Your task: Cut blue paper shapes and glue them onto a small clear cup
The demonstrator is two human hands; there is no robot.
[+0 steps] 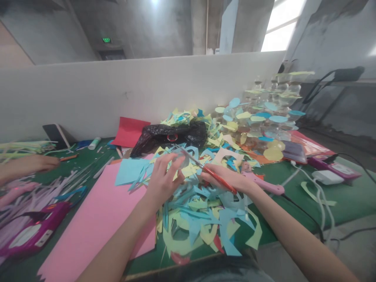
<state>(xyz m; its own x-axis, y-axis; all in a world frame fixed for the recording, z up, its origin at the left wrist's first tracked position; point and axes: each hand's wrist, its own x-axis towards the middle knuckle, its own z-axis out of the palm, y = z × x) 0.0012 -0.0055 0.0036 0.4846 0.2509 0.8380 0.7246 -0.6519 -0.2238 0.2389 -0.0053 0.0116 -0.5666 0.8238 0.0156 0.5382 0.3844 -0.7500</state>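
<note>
My right hand [232, 179] is closed around red-handled scissors [205, 169], whose blades point up and left toward my left hand. My left hand [164, 176] pinches a small piece of paper at the blade tips; the piece is blurred and hard to make out. Both hands hover over a heap of blue, yellow and green paper scraps [199, 211] on the green table [346, 199].
A pink paper sheet [96, 219] lies at the left, a black plastic bag [167, 135] and red sheet [129, 131] behind. Glass bottles topped with paper discs [264, 113] stand at the right. A pink glue gun [264, 183], cables and chargers lie right. Another person's hand [26, 164] rests far left.
</note>
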